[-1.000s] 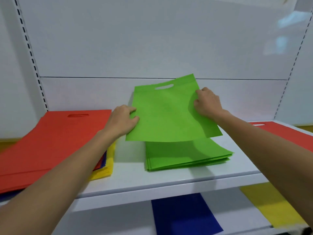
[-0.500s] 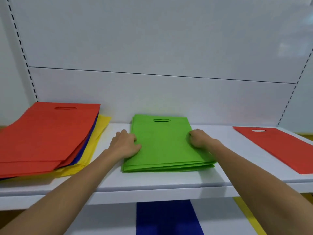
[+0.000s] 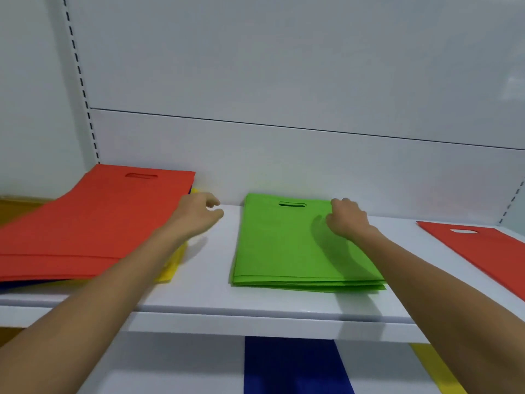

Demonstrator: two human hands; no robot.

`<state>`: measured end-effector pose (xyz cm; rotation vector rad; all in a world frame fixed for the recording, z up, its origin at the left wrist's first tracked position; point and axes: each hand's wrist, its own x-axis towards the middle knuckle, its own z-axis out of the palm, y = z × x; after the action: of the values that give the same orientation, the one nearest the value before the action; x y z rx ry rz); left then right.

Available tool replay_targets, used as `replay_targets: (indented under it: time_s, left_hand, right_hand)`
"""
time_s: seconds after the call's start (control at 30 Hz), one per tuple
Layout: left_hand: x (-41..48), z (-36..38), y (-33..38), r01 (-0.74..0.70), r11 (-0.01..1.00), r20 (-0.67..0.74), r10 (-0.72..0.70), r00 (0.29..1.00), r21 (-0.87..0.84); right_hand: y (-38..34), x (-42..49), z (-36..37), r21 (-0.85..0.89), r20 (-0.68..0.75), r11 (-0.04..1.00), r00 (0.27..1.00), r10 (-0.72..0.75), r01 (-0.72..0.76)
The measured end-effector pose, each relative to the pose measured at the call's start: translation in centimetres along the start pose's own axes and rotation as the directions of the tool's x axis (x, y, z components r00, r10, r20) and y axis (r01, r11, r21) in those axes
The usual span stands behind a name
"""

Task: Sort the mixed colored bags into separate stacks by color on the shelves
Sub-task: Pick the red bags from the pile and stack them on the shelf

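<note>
A stack of green bags (image 3: 287,245) lies flat in the middle of the white shelf (image 3: 216,305). My right hand (image 3: 348,218) hovers over its right half with fingers loosely curled, holding nothing. At the left lies a mixed pile with a red bag (image 3: 93,220) on top and blue and yellow edges (image 3: 170,273) under it. My left hand (image 3: 199,216) is at that pile's right edge, fingers relaxed and gripping nothing. A single red bag (image 3: 483,251) lies at the far right.
On the lower shelf, a blue bag (image 3: 292,365) lies in the middle and a yellow one (image 3: 437,371) to its right. The white back panel (image 3: 284,81) rises behind the shelf, with slotted uprights at both sides.
The green bag was laid on the green stack and both hands let go. My left hand moved left to the mixed pile; my right hand lifted off the green stack.
</note>
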<state>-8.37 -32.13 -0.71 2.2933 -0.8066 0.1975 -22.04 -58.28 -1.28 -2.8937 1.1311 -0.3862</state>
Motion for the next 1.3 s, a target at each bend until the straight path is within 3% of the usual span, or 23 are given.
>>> replay_targets:
  time_s: [0.13,0.37,0.6,0.73,0.9,1.13,1.23,1.3]
  left_hand:
    - [0.2,-7.0,-3.9,-0.017,1.000,-0.107,0.019,0.994,0.026]
    - [-1.0,-15.7,-14.5,0.133,0.985,-0.164,-0.113,0.980,0.113]
    - [-1.7,-17.5,-23.7,0.181,0.959,-0.032,-0.179,0.983,0.217]
    - [-1.7,-17.1,-25.3,0.180,0.957,-0.044,-0.175,0.984,0.227]
    - [-0.5,-17.0,-25.5,0.257,0.958,-0.018,-0.257,0.966,0.128]
    - [-1.1,-16.4,-25.7,0.251,0.968,-0.136,-0.253,0.958,-0.034]
    - [-1.2,-16.8,-26.0,0.205,0.978,-0.216,-0.205,0.955,-0.023]
    - [-1.5,-17.1,-26.0,0.176,0.981,-0.279,-0.149,0.949,0.076]
  right_hand:
    - [-5.9,0.5,-2.0,0.069,-0.112,0.990,0.987,-0.117,0.125]
    - [-18.2,-0.7,-2.8,0.135,-0.211,0.951,0.946,-0.247,0.279]
    - [-28.6,-2.8,0.3,0.139,-0.013,0.966,0.976,-0.219,0.219]
    - [-31.9,-4.3,3.5,0.213,0.068,0.972,0.991,-0.117,0.100]
    - [-33.3,-5.7,4.4,0.357,-0.098,0.934,0.995,0.032,0.005]
    - [-32.9,-5.8,4.1,0.354,-0.253,0.930,0.968,-0.003,0.095]
    - [-33.5,-5.7,3.9,0.268,-0.319,0.960,0.948,0.004,0.086]
    - [-33.9,-5.8,3.5,0.234,-0.359,0.969,0.933,0.010,0.080]
